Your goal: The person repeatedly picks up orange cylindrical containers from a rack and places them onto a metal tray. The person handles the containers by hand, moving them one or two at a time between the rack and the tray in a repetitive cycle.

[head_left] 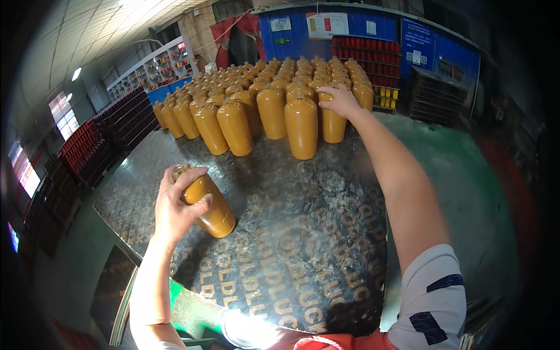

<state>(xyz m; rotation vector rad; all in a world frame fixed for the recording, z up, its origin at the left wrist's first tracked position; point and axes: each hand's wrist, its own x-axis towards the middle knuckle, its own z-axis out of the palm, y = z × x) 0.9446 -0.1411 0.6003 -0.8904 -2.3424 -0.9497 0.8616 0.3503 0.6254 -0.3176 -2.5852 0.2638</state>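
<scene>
My left hand point(175, 201) is closed round the neck and shoulder of a glossy ochre-yellow bottle point(214, 213), which leans slightly near the front left of a dark tabletop point(280, 204). Farther off, my right arm is stretched out. My right hand point(339, 99) has its fingers over the top of another ochre bottle point(333, 125) at the front right edge of a large group. Two bottles stand a little forward of that group, one of them a bottle point(301, 128) just left of my right hand. The neck under my right fingers is hidden.
Several rows of like bottles point(271, 108) crowd the table's far half. Behind stand a blue wall point(379, 26), a rack of red and yellow items point(367, 58) and dark stacked trays point(437, 96). Dark and red stacks point(87, 143) line the left. A bright lamp point(248, 329) glares at the near edge.
</scene>
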